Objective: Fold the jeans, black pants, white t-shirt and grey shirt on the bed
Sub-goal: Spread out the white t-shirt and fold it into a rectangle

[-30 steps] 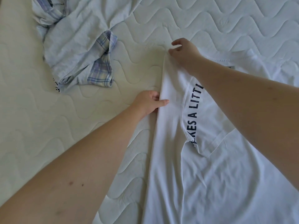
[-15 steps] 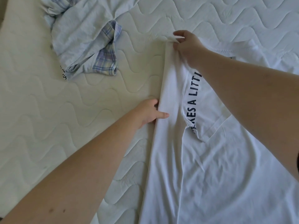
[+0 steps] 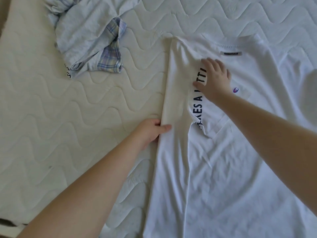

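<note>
Quilted white mattress (image 3: 51, 117) fills the view. White t-shirt (image 3: 223, 169) lies flat on its right half, long axis running near to far, collar at the far end, left side folded inward with dark lettering showing. Left hand (image 3: 151, 133) pinches the folded left edge, thumb on top, fingers tucked under. Right hand (image 3: 214, 78) presses flat on the fold, fingers spread. Grey shirt (image 3: 85, 36) crumpled at far left, apart from it.
</note>
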